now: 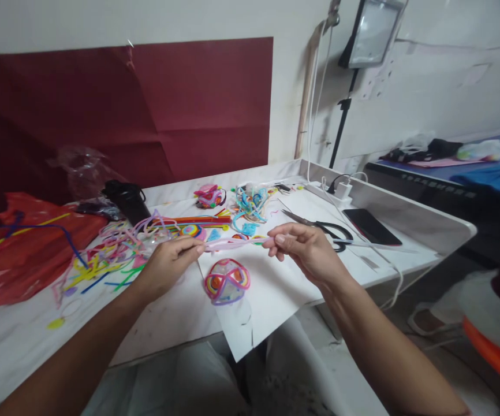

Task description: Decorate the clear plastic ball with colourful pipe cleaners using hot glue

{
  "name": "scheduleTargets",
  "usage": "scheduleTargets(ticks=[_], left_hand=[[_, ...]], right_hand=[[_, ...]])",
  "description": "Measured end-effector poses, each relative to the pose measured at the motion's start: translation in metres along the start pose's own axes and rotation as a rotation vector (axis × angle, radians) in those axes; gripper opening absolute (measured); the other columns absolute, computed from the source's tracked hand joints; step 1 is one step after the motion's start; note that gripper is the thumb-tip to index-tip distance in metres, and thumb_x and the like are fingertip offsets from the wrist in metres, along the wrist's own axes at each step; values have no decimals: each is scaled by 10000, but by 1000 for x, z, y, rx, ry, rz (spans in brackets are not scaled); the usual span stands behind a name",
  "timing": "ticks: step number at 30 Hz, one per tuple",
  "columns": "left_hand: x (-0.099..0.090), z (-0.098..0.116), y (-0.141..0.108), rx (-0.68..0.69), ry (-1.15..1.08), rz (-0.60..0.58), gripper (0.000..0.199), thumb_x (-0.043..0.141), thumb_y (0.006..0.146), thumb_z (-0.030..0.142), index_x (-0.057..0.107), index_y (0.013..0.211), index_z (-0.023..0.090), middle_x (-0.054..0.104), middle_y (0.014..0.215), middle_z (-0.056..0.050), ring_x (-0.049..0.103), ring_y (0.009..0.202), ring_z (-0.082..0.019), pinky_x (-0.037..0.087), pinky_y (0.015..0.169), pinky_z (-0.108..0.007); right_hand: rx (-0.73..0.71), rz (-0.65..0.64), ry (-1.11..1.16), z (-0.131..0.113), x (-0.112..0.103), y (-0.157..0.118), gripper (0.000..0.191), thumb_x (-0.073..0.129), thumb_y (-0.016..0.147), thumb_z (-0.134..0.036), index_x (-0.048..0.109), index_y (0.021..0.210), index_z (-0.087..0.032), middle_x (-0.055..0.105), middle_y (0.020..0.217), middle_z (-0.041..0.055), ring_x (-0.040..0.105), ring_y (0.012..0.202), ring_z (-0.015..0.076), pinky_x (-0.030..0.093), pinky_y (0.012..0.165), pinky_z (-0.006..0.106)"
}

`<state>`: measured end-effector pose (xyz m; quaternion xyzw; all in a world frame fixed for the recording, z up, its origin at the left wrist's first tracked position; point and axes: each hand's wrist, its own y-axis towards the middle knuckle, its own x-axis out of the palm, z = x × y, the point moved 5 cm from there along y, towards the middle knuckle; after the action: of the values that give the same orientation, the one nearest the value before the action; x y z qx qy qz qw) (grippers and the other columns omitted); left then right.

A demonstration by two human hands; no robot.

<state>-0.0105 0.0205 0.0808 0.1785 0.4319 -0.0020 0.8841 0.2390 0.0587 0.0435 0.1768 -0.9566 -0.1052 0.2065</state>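
My left hand (172, 263) and my right hand (299, 247) are raised over the white table, each pinching one end of some pale pink strands (235, 244). The strands stretch nearly level between my fingertips. Just below them, a round ornament (227, 281) with pink and purple edging, clear panels and orange spots lies on white paper (271, 294). Behind the strands are a rainbow-striped disc (193, 231) and a small blue piece (213, 234). Black-handled scissors (319, 224) lie beyond my right hand.
Colourful strips (89, 271) and a red plastic bag (37, 254) spread at the left. Further back are a black container (126, 199), a pink ornament (209, 196) and blue strands (250, 202). A phone (372, 226) and white cable (377, 247) lie right.
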Motion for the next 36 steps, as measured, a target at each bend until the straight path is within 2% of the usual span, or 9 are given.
scheduleTargets(ticks=[7,11,14,18,20,24,28,32,36], left_hand=[[2,-12,-7,-302,-359,75,293,647,706,447,709,790,173,555,597,19,437,512,-99,308,466,-213],[8,-12,-11,-407,-455,45,337,665,676,461,711,810,154,408,498,62,301,441,-68,177,418,-202],[8,-7,-11,-376,-439,73,289,667,683,432,713,767,160,414,487,58,318,449,-71,193,421,-204],[8,-4,-12,-368,-546,28,305,666,703,455,703,779,163,416,481,57,307,427,-68,196,408,-206],[10,-8,-15,-414,-679,-19,368,635,730,499,702,834,152,426,508,52,278,414,-57,184,400,-204],[9,-20,-20,-471,-857,-35,412,672,715,464,705,969,141,479,614,28,278,443,-37,170,405,-183],[4,-28,-22,-471,-683,-2,438,702,685,451,708,996,142,349,507,80,224,431,-49,118,396,-188],[-2,-30,-22,-414,-494,71,312,692,679,425,743,830,156,487,501,43,350,461,-84,222,417,-205],[-6,-32,-21,-328,-418,90,283,667,694,400,752,847,178,716,755,-32,572,638,-160,411,544,-242]], right_hand=[[-50,-16,-341,15,-1,9,194,682,784,-318,718,907,-173,752,774,82,667,642,192,483,576,316],[-392,-128,-1013,3,35,7,209,518,894,-211,722,935,-186,736,1011,113,637,1004,282,434,873,468],[-584,-186,-1248,-3,69,2,223,503,928,-221,705,1007,-171,714,1074,137,539,1163,337,312,982,541],[-409,-358,-1026,11,91,12,274,489,945,-290,699,822,-164,696,728,73,620,700,199,439,692,331],[-286,-325,-777,18,88,22,305,499,932,-348,698,771,-181,661,649,29,581,589,156,418,587,280],[-89,-113,-269,22,70,40,309,694,754,-495,714,741,-186,696,667,22,627,649,171,473,644,293],[83,-40,73,20,62,48,367,792,644,-498,716,791,-169,724,664,34,671,677,177,510,770,327],[71,25,112,18,56,52,395,829,599,-489,696,764,-155,711,612,38,681,651,185,526,753,328],[64,44,85,23,57,55,395,809,624,-513,687,766,-165,715,634,50,678,627,190,544,678,319]])
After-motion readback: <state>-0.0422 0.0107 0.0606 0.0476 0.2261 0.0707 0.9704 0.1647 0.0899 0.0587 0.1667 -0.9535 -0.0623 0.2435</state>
